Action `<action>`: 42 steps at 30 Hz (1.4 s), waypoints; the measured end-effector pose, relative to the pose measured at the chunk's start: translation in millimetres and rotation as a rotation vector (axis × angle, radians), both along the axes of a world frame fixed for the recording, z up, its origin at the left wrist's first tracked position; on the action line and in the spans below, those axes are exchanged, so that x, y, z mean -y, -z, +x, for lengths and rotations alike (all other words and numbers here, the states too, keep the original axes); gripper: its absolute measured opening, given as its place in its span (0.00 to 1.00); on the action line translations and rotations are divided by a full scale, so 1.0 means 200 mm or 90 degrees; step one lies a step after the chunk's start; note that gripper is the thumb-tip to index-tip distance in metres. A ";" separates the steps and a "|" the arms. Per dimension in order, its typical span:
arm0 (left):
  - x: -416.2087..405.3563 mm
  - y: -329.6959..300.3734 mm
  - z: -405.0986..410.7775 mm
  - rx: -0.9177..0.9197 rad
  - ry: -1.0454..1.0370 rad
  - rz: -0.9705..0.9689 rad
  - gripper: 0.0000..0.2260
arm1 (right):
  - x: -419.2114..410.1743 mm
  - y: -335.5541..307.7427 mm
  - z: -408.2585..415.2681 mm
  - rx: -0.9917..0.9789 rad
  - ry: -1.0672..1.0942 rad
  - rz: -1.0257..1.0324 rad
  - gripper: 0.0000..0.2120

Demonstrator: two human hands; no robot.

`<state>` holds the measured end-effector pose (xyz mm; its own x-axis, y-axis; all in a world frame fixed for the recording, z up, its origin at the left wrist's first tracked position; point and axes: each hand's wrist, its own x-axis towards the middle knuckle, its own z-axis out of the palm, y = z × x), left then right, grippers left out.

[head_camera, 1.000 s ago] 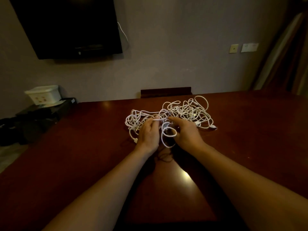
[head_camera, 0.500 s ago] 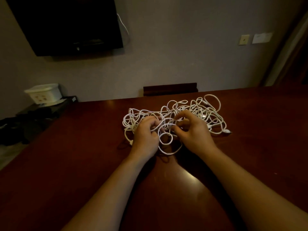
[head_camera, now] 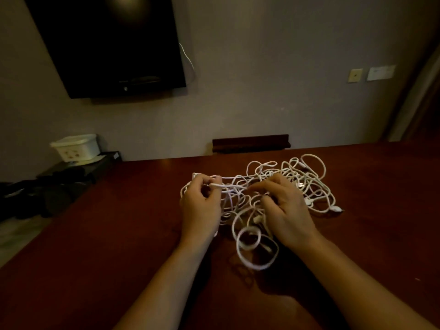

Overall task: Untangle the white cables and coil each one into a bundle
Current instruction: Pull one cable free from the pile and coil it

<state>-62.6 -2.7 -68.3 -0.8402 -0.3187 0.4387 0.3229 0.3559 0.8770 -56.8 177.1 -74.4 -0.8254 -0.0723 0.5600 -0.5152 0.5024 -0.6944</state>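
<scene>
Head view: dim room, dark red wooden table [head_camera: 100,246] filling the lower part.
White cables [head_camera: 292,184]: one tangled heap on the table's middle, loops spilling toward the near edge, a connector end lying at the right.
Left hand [head_camera: 200,208]: raised at the heap's left side, fingers curled, pinching a strand pulled taut toward the right.
Right hand [head_camera: 285,210]: over the heap's centre, fingertips bent into the strands; whether actually gripping one, cannot tell.
Wall: black screen [head_camera: 107,44] mounted upper left.
Far left: white lidded box [head_camera: 76,147] on a low dark stand.
</scene>
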 end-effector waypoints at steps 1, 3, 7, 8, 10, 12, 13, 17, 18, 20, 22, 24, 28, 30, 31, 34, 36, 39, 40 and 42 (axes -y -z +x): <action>0.00 0.00 0.00 0.021 0.015 0.017 0.16 | 0.01 0.00 0.00 0.002 -0.020 0.001 0.17; 0.00 -0.02 0.02 0.068 0.089 0.092 0.20 | 0.03 0.01 0.00 -0.017 -0.009 0.007 0.14; -0.03 -0.08 0.06 0.084 0.208 0.196 0.23 | 0.04 0.01 -0.01 -0.006 0.027 0.074 0.21; -0.03 -0.09 0.07 0.081 0.237 0.226 0.23 | 0.04 0.01 -0.01 0.000 0.023 0.096 0.18; -0.02 -0.09 0.06 0.071 0.276 0.289 0.25 | 0.04 0.02 -0.02 -0.007 0.026 0.102 0.07; -0.02 -0.08 0.05 0.069 0.275 0.282 0.24 | 0.03 0.02 -0.02 -0.009 0.016 0.062 0.06; -0.03 -0.07 0.06 0.066 0.248 0.206 0.22 | 0.04 0.03 -0.03 -0.007 0.009 0.040 0.08; -0.02 -0.03 0.07 0.067 0.127 -0.192 0.27 | 0.06 0.02 -0.02 0.006 0.050 -0.010 0.10; -0.02 -0.01 0.07 0.079 0.121 -0.230 0.32 | 0.06 0.02 -0.02 0.006 0.060 -0.035 0.12; -0.03 0.00 0.07 0.060 0.096 -0.251 0.31 | 0.06 0.01 -0.01 0.017 0.062 -0.087 0.12; -0.03 -0.02 0.09 -0.068 0.060 -0.228 0.20 | 0.06 0.00 -0.02 0.046 0.065 -0.123 0.09; -0.04 -0.07 0.12 -0.236 0.028 -0.239 0.13 | 0.05 0.00 -0.02 0.076 0.077 -0.148 0.07; -0.07 -0.09 0.16 -0.151 0.217 -0.481 0.09 | 0.03 -0.02 -0.04 0.119 0.090 -0.219 0.06; -0.08 -0.02 0.14 -0.011 0.251 -0.623 0.18 | 0.02 -0.03 -0.05 0.153 0.084 -0.274 0.06; -0.08 0.01 0.12 0.026 0.249 -0.629 0.22 | 0.01 -0.03 -0.04 0.176 0.063 -0.304 0.06; -0.07 0.04 0.08 0.028 0.197 -0.472 0.15 | 0.02 -0.05 -0.03 0.205 -0.010 -0.378 0.10; -0.06 0.04 0.06 0.015 0.163 -0.329 0.08 | 0.01 -0.05 -0.02 0.160 0.009 -0.312 0.13; -0.06 0.02 0.05 0.014 0.117 -0.113 0.05 | 0.01 -0.02 -0.03 0.121 0.021 -0.180 0.17; -0.05 0.01 0.04 0.009 0.089 -0.077 0.08 | 0.01 0.00 -0.03 0.122 0.012 -0.149 0.16; -0.03 0.01 0.01 -0.003 0.030 -0.027 0.13 | 0.04 0.00 -0.03 0.133 -0.017 -0.134 0.13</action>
